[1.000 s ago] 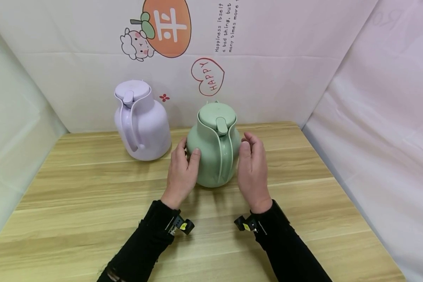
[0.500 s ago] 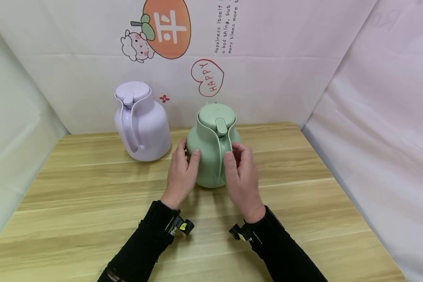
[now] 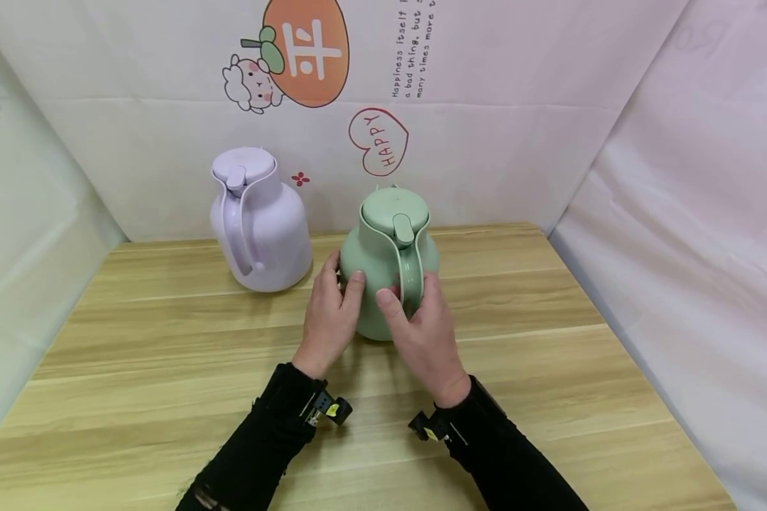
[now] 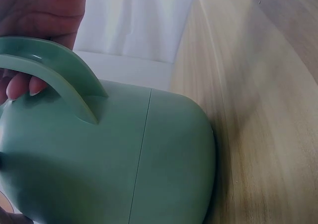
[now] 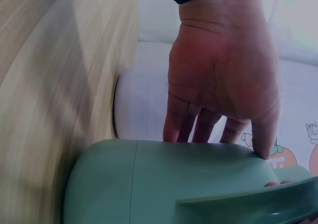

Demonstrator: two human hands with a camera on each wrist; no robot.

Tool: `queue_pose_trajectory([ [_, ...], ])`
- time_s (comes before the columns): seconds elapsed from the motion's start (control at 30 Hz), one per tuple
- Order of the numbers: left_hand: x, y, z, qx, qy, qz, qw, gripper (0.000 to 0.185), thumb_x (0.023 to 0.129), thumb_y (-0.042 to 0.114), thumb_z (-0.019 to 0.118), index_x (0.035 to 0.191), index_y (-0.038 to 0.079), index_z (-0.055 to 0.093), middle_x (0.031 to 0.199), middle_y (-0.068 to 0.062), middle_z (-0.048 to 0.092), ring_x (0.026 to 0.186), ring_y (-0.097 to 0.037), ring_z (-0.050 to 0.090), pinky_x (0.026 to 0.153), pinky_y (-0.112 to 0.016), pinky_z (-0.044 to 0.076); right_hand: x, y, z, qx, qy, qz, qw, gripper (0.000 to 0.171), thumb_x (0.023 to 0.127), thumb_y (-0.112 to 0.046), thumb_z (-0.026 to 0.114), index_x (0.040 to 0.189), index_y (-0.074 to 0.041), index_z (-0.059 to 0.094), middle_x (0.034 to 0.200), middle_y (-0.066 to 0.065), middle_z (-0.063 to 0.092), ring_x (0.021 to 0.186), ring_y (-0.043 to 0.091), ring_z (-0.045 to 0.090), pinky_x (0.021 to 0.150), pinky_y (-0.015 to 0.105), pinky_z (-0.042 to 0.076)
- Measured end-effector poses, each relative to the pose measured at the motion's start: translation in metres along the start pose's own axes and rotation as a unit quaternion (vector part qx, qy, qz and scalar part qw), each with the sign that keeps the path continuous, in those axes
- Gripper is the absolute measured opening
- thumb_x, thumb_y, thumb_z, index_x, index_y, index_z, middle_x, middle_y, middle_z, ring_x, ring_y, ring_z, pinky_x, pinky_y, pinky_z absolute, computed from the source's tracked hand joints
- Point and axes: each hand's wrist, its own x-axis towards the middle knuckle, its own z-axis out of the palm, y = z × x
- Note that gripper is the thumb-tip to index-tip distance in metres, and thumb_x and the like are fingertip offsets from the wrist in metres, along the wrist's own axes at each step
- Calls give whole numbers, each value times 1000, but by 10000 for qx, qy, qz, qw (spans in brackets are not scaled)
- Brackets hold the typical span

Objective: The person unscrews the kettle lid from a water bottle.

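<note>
My 2 black sleeves (image 3: 262, 440) come up from the near edge of the wooden table (image 3: 134, 369), and both hands meet at the green jug (image 3: 383, 284), which stands upright just past the table's middle. My right hand (image 3: 422, 330) is the nearer one: its fingers are curled through and around the jug's handle (image 3: 410, 273), thumb on the left of the loop, so it grips the handle. In the left wrist view those fingertips (image 4: 20, 85) show behind the handle arch (image 4: 54, 77). My left hand (image 3: 329, 312) lies flat against the jug's left flank, fingers straight and spread, pressing the body rather than closing on it; the right wrist view shows these fingers (image 5: 213, 110) laid on the green wall.

The handle faces me and runs top to bottom, along the jug's upright long axis, so it lies straight ahead of my right fingers, with the lid (image 3: 394, 209) and its thumb tab above them.

Farther back and to the left stands 1 lilac jug (image 3: 258, 220), well apart from my hands, against the white backdrop (image 3: 486, 142) with its cartoon stickers.
</note>
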Motion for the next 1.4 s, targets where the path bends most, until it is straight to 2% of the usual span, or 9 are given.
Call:
queue_pose_trajectory([
  [0.33,0,-1,1,62,52,36,10000,70,110,48,42,163,5,26,160,-17,42,147,-27,44,118,-51,41,-1,3,6,491,67,0,9988,37,103,-30,67,126,-6,51,98,5,62,90,17,63,83,31,53],
  [0.5,0,-1,1,66,67,28,10000,70,110,47,42,163,5,27,160,-17,42,146,-28,45,116,-52,43,-1,6,8,848,41,3,9964,34,104,-27,66,126,-5,52,98,8,64,79,26,69,75,34,59],
  [0.63,0,0,1,27,76,69,9999,69,110,47,43,163,4,27,158,-17,43,145,-30,46,115,-54,43,0,7,9,1080,5,19,9942,29,105,-25,65,122,-4,54,99,10,66,79,35,70,73,39,62],
  [0.9,0,-1,2,62,95,71,9999,70,110,47,43,163,4,27,159,-18,43,145,-30,46,116,-54,43,2,9,10,945,9,-125,9954,20,106,-28,62,105,-10,56,74,7,60,65,21,62,62,31,52],
  [1.4,3,-4,2,31,97,123,9999,68,110,45,43,162,2,29,158,-18,45,145,-28,46,116,-56,42,3,10,12,823,94,-155,9964,22,107,-29,62,107,-9,55,73,4,54,60,18,57,60,30,51],
])
